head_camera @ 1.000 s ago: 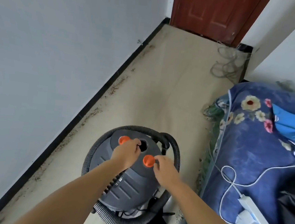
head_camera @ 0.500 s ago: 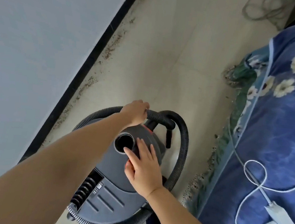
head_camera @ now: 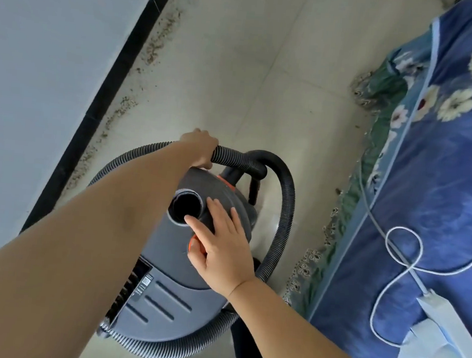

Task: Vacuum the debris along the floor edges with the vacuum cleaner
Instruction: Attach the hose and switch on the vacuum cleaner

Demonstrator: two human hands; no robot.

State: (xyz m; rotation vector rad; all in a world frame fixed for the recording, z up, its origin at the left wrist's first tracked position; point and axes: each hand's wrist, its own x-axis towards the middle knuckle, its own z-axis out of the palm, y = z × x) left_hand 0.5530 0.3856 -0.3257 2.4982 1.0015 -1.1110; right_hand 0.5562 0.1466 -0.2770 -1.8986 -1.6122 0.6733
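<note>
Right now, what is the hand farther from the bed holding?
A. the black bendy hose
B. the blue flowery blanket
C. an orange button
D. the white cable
A: the left hand curls round the ribbed black hose above the vacuum cleaner, while the right hand lies flat on the vacuum's top.

Your left hand (head_camera: 200,147) reaches to mid-frame, fingers curled in a grip, forearm stretching from lower left. Your right hand (head_camera: 220,246) lies flat below it, fingers straight and spread.
</note>
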